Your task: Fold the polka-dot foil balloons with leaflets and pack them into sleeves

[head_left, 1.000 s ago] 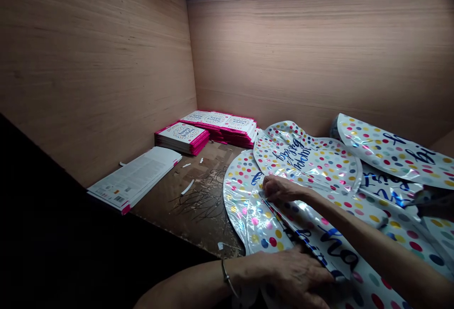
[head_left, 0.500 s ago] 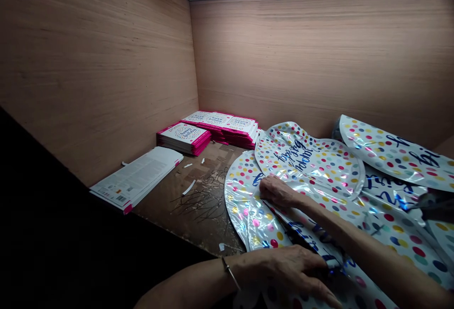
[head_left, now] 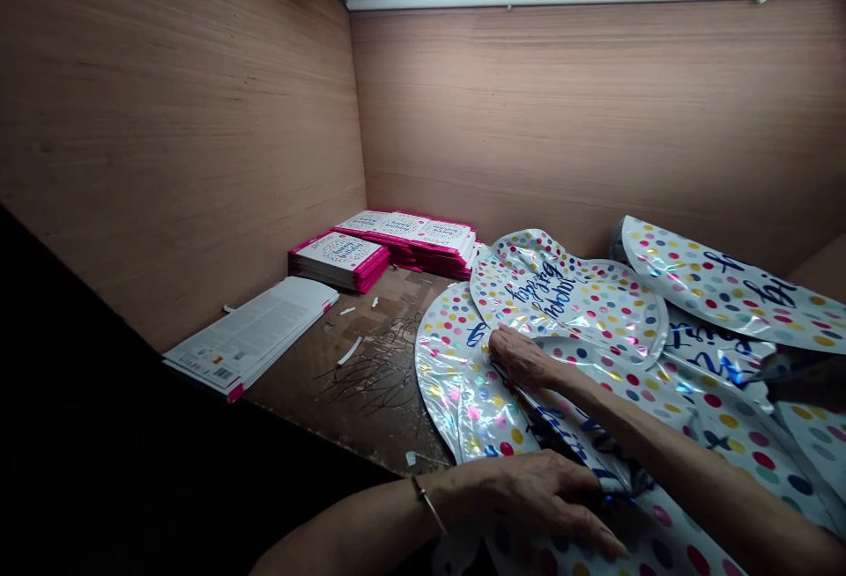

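Note:
Flat foil balloons with coloured dots and blue lettering lie overlapped across the right half of the bench. My right hand (head_left: 522, 358) reaches in from the right, its fingers closed on the edge of a dotted foil balloon (head_left: 493, 409). Nearer to me, my left hand (head_left: 552, 501), with a bracelet at the wrist, rests on the folded foil; its thumb and fingers are stretched apart. Part of its fingertips is hidden in the shadowed folds. Beyond both hands, another foil balloon (head_left: 595, 299) lies with its lettering up.
Stacks of pink-edged printed packets (head_left: 340, 257) stand in the back corner. White printed card sleeves (head_left: 255, 334) lie at the left edge. Paper scraps (head_left: 350, 351) dot the brown bench (head_left: 310, 404). A rolled foil balloon (head_left: 720, 281) leans by the wooden back wall (head_left: 561, 118).
The view has shifted slightly. My right hand keeps its grip on the foil edge, and my left hand stays on the folds with hardly any movement.

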`<act>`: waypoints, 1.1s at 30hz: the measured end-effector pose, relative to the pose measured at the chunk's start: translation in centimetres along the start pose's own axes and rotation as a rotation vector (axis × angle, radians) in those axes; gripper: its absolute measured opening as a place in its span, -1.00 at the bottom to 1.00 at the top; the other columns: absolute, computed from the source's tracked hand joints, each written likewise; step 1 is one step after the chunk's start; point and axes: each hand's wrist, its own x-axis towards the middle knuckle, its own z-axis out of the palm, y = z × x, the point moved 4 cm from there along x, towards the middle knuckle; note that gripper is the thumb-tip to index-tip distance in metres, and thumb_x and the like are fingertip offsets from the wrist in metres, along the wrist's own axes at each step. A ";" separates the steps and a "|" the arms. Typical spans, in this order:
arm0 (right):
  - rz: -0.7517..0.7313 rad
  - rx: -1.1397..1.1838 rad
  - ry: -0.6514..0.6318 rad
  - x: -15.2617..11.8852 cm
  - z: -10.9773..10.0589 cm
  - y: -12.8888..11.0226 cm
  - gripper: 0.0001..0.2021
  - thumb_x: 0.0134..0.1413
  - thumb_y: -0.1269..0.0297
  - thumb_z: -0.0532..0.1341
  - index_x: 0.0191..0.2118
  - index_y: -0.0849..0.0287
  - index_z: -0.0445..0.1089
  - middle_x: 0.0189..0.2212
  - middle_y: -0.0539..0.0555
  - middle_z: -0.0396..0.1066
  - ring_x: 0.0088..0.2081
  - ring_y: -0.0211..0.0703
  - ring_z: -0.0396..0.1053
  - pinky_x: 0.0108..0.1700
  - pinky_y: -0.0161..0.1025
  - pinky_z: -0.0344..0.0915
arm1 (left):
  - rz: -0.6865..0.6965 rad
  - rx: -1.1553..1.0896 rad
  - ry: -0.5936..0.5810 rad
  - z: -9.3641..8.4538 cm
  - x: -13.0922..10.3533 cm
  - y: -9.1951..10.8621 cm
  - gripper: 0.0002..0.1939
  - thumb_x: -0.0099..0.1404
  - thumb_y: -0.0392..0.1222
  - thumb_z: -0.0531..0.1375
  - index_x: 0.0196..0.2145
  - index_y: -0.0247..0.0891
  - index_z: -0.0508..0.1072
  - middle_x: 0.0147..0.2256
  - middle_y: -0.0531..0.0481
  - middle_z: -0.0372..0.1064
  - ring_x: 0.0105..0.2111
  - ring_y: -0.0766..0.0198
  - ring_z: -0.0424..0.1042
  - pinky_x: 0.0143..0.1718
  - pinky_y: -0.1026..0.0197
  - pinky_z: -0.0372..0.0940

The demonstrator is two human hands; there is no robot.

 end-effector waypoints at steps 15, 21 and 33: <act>0.021 -0.102 0.849 -11.5 -19.4 -3.2 -0.80 0.13 0.32 0.03 -0.15 -0.09 0.25 -0.26 0.06 0.32 -0.23 -0.10 0.33 -0.20 -0.10 0.26 | 0.247 0.952 0.167 -6.3 -3.0 3.9 -0.63 0.19 -0.14 0.18 -0.08 -0.35 0.30 -0.15 -0.18 0.37 -0.09 0.09 0.32 0.05 0.08 0.06; -0.044 -0.281 0.571 -21.1 -8.8 -9.5 -0.50 0.13 0.30 -0.02 0.21 -0.12 0.06 -0.08 0.07 0.41 -0.03 0.05 0.34 -0.14 -0.05 0.39 | 0.298 1.036 0.173 -9.7 -6.5 3.7 -0.86 0.25 -0.29 0.09 -0.25 -0.22 0.42 -0.26 -0.08 0.42 -0.20 0.19 0.36 0.02 0.15 0.12; -0.096 -0.174 0.238 -22.9 -0.9 -12.6 -0.35 0.08 0.36 0.07 0.29 0.08 -0.16 -0.07 0.09 0.39 -0.12 0.00 0.41 -0.27 -0.18 0.46 | 0.148 0.942 0.265 -4.6 -0.4 1.9 -0.14 0.19 0.35 -0.09 0.19 -0.42 0.05 0.22 -0.39 -0.15 0.24 -0.15 -0.26 0.17 -0.22 -0.25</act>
